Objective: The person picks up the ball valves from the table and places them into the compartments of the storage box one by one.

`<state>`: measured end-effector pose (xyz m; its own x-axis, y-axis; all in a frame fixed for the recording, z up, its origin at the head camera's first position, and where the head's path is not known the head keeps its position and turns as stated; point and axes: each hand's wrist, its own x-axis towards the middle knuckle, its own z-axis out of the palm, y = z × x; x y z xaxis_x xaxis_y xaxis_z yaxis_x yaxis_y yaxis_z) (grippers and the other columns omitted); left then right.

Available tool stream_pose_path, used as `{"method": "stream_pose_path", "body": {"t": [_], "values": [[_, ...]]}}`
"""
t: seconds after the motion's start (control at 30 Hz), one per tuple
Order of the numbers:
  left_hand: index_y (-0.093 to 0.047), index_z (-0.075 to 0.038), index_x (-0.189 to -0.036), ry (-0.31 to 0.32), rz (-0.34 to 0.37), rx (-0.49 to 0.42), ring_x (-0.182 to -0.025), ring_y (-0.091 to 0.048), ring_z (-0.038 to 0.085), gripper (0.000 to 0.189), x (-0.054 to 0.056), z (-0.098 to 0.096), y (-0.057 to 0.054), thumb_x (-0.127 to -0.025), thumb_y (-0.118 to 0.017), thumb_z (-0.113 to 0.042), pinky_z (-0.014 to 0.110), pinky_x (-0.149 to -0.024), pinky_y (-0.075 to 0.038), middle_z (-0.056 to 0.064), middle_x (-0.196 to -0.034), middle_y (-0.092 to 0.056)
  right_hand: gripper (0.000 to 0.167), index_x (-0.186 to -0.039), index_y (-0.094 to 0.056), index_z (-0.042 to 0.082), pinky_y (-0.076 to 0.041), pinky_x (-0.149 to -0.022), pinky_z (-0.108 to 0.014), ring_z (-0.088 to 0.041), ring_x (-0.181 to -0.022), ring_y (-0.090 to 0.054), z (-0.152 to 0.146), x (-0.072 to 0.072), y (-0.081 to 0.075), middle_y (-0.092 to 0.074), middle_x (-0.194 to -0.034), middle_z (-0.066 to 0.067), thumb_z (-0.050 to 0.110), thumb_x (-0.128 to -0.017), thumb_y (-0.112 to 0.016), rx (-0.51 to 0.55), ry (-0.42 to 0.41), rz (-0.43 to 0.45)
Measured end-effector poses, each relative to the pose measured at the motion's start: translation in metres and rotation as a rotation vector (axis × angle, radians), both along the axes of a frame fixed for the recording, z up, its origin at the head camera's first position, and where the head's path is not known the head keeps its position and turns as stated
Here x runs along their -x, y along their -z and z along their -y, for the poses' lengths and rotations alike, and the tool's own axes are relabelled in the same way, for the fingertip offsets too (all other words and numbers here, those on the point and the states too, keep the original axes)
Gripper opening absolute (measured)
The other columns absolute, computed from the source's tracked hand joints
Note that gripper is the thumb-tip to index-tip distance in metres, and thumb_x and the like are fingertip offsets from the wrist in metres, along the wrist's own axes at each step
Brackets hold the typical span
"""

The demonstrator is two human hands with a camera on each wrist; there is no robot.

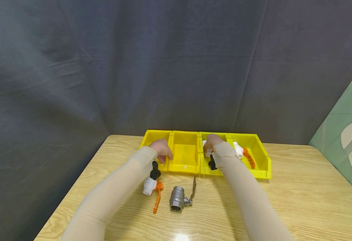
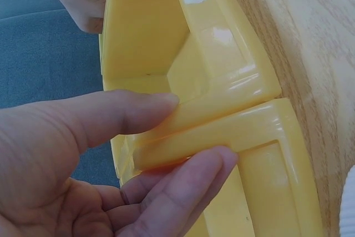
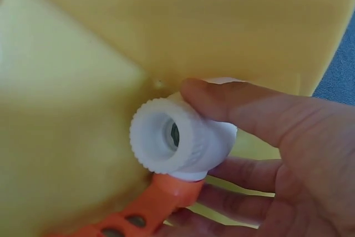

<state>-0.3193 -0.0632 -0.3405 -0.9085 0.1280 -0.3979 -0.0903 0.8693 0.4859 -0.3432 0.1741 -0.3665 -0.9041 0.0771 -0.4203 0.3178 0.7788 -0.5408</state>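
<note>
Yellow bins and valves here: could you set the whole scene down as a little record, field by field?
Bins: four, yellow, in a row on the table
Left grip: straddling the wall between the two leftmost bins
Right grip: around a white valve with orange handle, third bin from left
Fourth bin: second white valve
Near side: third white valve; metal valve right of it
Behind: dark curtain

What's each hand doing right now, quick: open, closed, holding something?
Left hand: open, straddling the yellow bin rims.
Right hand: closed, holding a white valve with an orange handle.
</note>
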Motion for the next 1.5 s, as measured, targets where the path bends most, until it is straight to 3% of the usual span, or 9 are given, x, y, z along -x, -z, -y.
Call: {"method": "stream_pose_path", "body": {"t": [0.23,0.4,0.67,0.93,1.17,1.33,1.5], "values": [[-0.064,-0.001,-0.090,0.007,0.000,0.006,-0.046,-0.055,0.015,0.021,0.001,0.000,0.000,-0.079,-0.077,-0.013,0.036,-0.078,-0.058,0.006,-0.060,-0.055,0.028,-0.104,-0.066,-0.002,-0.051,-0.068,-0.030,-0.024,-0.080,-0.057,-0.001,0.022,0.006,-0.064,-0.098,-0.012,0.009,-0.080,-0.073,-0.189,-0.166,-0.078],[-0.063,-0.001,-0.091,-0.003,0.004,0.001,-0.046,-0.055,0.016,0.023,0.002,-0.001,0.001,-0.079,-0.078,-0.013,0.035,-0.077,-0.058,0.006,-0.061,-0.055,0.023,-0.098,-0.067,-0.002,-0.050,-0.065,-0.031,-0.024,-0.075,-0.055,-0.005,0.028,0.011,-0.064,-0.093,-0.012,0.010,-0.079,-0.072,-0.216,-0.212,-0.076],[-0.061,-0.001,-0.093,-0.001,0.009,-0.019,-0.045,-0.056,0.015,0.025,0.003,0.000,0.004,-0.079,-0.078,-0.013,0.036,-0.076,-0.059,0.006,-0.061,-0.054,0.015,-0.090,-0.066,0.000,-0.049,-0.063,-0.031,-0.026,-0.077,-0.054,-0.009,0.021,0.010,-0.062,-0.091,-0.012,0.008,-0.078,-0.070,-0.147,-0.217,-0.062],[-0.060,-0.001,-0.096,0.002,0.013,-0.020,-0.046,-0.056,0.015,0.028,0.002,0.001,0.004,-0.079,-0.078,-0.013,0.036,-0.077,-0.058,0.006,-0.062,-0.054,0.016,-0.086,-0.066,0.001,-0.042,-0.058,-0.027,-0.020,-0.068,-0.049,-0.008,0.018,0.009,-0.054,-0.077,-0.006,0.015,-0.080,-0.069,-0.213,-0.263,-0.074],[-0.063,-0.001,-0.089,0.017,0.007,-0.012,-0.044,-0.055,0.014,0.022,0.004,0.001,0.005,-0.079,-0.078,-0.012,0.035,-0.076,-0.059,0.005,-0.058,-0.054,0.015,-0.087,-0.068,0.002,-0.046,-0.061,-0.029,-0.022,-0.073,-0.053,-0.008,0.015,0.001,-0.061,-0.086,-0.009,0.015,-0.080,-0.068,-0.191,-0.254,-0.054],[-0.062,0.000,-0.090,0.016,0.007,-0.012,-0.043,-0.055,0.015,0.023,0.004,0.001,0.005,-0.078,-0.078,-0.012,0.036,-0.075,-0.059,0.005,-0.057,-0.054,0.026,-0.091,-0.067,-0.001,-0.043,-0.057,-0.025,-0.018,-0.065,-0.050,-0.008,0.015,-0.007,-0.061,-0.084,-0.011,0.023,-0.082,-0.070,-0.263,-0.283,-0.089],[-0.059,0.000,-0.095,0.005,0.015,-0.013,-0.045,-0.056,0.015,0.027,0.004,0.001,0.004,-0.079,-0.078,-0.013,0.035,-0.075,-0.059,0.006,-0.061,-0.054,0.040,-0.107,-0.060,-0.004,-0.047,-0.070,-0.031,-0.022,-0.081,-0.054,-0.009,0.013,-0.020,-0.061,-0.103,-0.015,0.029,-0.087,-0.069,-0.286,-0.291,-0.124]]}}
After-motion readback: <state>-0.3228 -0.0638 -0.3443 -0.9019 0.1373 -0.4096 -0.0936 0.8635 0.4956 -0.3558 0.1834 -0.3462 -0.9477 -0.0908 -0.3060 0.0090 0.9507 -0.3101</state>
